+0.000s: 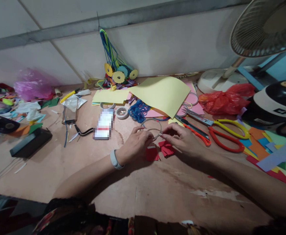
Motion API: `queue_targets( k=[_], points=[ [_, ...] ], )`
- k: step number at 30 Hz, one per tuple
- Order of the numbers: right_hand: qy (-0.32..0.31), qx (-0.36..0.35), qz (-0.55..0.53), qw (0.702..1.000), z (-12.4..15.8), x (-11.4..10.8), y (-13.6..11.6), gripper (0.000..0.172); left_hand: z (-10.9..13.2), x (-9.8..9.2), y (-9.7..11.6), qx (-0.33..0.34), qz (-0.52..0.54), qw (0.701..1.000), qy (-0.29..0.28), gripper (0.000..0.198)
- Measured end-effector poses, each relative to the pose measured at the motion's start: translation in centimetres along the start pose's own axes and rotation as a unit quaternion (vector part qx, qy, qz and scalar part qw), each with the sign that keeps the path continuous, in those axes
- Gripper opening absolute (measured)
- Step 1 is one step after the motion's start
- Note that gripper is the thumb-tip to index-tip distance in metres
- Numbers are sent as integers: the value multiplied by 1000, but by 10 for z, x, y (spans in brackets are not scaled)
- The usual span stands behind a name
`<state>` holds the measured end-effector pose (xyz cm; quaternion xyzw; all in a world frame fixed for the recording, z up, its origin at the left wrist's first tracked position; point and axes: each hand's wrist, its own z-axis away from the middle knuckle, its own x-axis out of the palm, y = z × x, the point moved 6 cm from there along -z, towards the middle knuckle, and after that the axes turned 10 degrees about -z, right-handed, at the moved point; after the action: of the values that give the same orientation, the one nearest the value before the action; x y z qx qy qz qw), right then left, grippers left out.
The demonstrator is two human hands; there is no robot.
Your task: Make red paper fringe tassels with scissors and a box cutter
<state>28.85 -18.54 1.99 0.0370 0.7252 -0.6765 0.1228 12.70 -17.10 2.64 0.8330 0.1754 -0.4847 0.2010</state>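
Both of my hands are over the middle of the table. My left hand (138, 145), with a grey band on the wrist, pinches the near side of a thin beige ring (153, 119). The fingertips of my right hand (183, 140) are closed on the same ring, just to the right of the left fingers. Whether a small piece is also between the fingertips cannot be made out. Small red paper pieces (152, 154) lie just below the hands, with a second red stack (166, 148) beside the right palm.
Big scissors (227, 135) and an orange cutter (197, 132) lie to the right. Yellow sheets (162, 93), blue thread (139, 110) and a tape roll (121, 112) are behind my hands. A phone (104, 125) lies left; a fan (265, 29) stands back right.
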Motion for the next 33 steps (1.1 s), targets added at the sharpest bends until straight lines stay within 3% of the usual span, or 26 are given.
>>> queue_targets(
  k=[7,11,16,26,33],
  points=[
    [-20,-72,74,994,4,-2,-19,16,1,-4,1,-26,-17,999,8,6],
    [-12,-83,68,994,5,-6,-23,15,1,-11,7,-6,-15,1000,23,27],
    [-3,-102,51,994,5,-10,-23,15,3,-12,8,28,0,1000,-11,48],
    [19,-94,51,994,1,-19,-17,17,-3,-20,4,-1,11,1000,26,20],
    [48,-88,5,995,-2,-24,-25,20,-9,-19,-5,-81,139,987,20,12]
  ],
)
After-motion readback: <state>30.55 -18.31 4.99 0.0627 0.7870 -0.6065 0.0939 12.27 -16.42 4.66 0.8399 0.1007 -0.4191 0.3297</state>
